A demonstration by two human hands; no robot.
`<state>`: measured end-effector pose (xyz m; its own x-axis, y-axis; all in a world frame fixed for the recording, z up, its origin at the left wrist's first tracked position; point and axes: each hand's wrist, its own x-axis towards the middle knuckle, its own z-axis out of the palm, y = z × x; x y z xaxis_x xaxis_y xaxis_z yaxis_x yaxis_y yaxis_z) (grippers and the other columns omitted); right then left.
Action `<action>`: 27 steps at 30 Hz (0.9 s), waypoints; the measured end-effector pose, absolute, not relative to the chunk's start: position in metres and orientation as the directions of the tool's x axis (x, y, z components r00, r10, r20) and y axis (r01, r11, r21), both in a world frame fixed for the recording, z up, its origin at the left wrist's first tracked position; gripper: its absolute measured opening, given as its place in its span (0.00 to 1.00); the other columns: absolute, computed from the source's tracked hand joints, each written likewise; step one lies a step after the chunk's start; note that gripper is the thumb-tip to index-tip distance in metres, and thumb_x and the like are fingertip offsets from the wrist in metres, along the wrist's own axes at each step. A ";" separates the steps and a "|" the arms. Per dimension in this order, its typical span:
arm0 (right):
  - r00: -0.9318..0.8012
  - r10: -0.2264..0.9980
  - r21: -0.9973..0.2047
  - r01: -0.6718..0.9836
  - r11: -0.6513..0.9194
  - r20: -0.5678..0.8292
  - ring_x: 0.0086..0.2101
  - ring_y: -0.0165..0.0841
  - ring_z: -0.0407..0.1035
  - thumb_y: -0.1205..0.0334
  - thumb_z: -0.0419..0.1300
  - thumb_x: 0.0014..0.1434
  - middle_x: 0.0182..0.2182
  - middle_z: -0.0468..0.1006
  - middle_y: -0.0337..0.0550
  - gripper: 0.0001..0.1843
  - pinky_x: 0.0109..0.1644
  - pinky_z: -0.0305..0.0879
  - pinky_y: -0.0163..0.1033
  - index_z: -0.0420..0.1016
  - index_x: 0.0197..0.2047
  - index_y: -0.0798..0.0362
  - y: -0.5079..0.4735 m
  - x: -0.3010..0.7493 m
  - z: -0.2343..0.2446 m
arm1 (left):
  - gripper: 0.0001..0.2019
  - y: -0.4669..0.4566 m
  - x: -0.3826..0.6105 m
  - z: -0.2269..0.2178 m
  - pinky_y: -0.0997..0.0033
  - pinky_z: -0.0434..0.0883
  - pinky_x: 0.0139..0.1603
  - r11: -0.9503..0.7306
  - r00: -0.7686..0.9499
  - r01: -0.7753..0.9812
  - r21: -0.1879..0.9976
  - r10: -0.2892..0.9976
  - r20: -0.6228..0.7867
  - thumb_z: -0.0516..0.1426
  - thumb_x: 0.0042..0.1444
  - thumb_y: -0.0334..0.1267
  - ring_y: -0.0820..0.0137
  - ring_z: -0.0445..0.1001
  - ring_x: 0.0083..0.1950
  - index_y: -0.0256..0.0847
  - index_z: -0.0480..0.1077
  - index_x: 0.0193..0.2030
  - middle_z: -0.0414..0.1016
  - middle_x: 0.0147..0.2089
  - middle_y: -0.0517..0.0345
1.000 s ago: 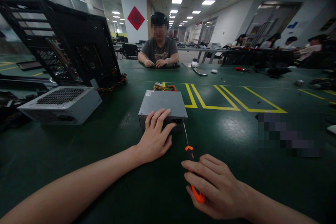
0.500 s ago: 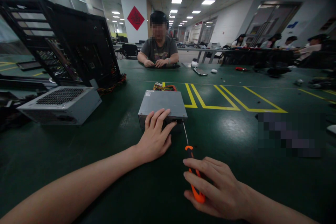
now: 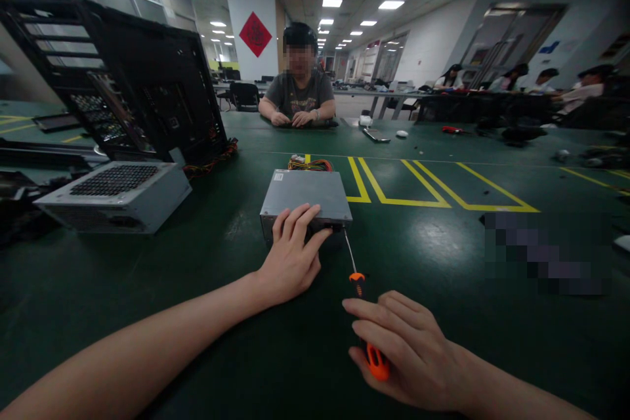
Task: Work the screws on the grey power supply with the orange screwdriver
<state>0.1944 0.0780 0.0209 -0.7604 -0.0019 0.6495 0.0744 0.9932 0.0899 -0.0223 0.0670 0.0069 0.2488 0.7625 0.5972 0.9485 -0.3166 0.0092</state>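
A grey metal computer power supply (image 3: 309,191) lies in front of me, its bundle of coloured cables (image 3: 311,164) at the far side. My left hand (image 3: 293,246) rests on its near edge, fingers on the top and thumb along the near face, gripping it. In my right hand (image 3: 408,348) is a screwdriver (image 3: 357,282) with an orange and black handle. Its shaft points up and away from me, and the tip meets the near face close to the right corner. The exact spot under the tip is too small to make out.
To the left stand a second power supply (image 3: 115,193) and an open black computer case (image 3: 142,85). Yellow tape lines (image 3: 413,202) mark the green table. Across it sits a person (image 3: 300,95), near a phone (image 3: 377,135). Red-handled pliers (image 3: 451,130) lie farther right.
The screwdriver's handle has swung slightly to the right and turned in my right hand, its tip staying at the same corner. My left hand and the power supply hold their place.
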 end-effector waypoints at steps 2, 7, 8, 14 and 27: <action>-0.765 0.002 0.092 0.080 0.993 0.644 0.32 0.31 0.66 0.67 0.55 0.52 0.40 0.76 0.48 0.10 0.36 0.64 0.38 0.67 0.40 0.56 0.077 0.196 0.019 | 0.19 0.067 -0.022 0.006 0.47 0.45 0.63 -0.313 0.249 0.950 0.006 0.766 0.592 0.54 0.52 0.32 0.53 0.47 0.65 0.41 0.66 0.53 0.50 0.64 0.44; -0.784 0.013 0.097 0.093 0.991 0.621 0.35 0.34 0.65 0.67 0.53 0.50 0.39 0.75 0.48 0.08 0.37 0.63 0.41 0.69 0.35 0.54 0.076 0.198 0.016 | 0.20 0.067 -0.023 0.006 0.47 0.45 0.62 -0.305 0.243 0.952 0.007 0.771 0.588 0.54 0.51 0.32 0.53 0.47 0.65 0.41 0.65 0.53 0.50 0.64 0.45; -0.783 0.016 0.098 0.098 0.990 0.622 0.35 0.34 0.64 0.67 0.53 0.51 0.39 0.75 0.47 0.08 0.37 0.63 0.41 0.70 0.35 0.54 0.076 0.197 0.016 | 0.20 0.067 -0.023 0.006 0.47 0.45 0.62 -0.307 0.244 0.952 0.006 0.770 0.590 0.54 0.51 0.32 0.53 0.47 0.65 0.41 0.65 0.53 0.50 0.64 0.45; -0.767 0.038 0.086 0.121 0.989 0.640 0.33 0.32 0.65 0.66 0.56 0.51 0.34 0.76 0.44 0.04 0.37 0.63 0.39 0.69 0.33 0.54 0.076 0.194 0.021 | 0.19 0.067 -0.023 0.007 0.46 0.45 0.62 -0.329 0.257 0.944 0.015 0.766 0.589 0.54 0.52 0.33 0.52 0.47 0.65 0.42 0.65 0.53 0.49 0.65 0.45; -0.737 0.084 0.071 0.176 0.982 0.671 0.32 0.28 0.70 0.62 0.56 0.56 0.35 0.77 0.44 0.05 0.36 0.66 0.33 0.67 0.34 0.54 0.075 0.195 0.018 | 0.24 0.067 -0.024 0.005 0.45 0.44 0.62 -0.339 0.262 0.940 0.023 0.766 0.587 0.54 0.53 0.34 0.52 0.44 0.66 0.48 0.62 0.58 0.46 0.65 0.47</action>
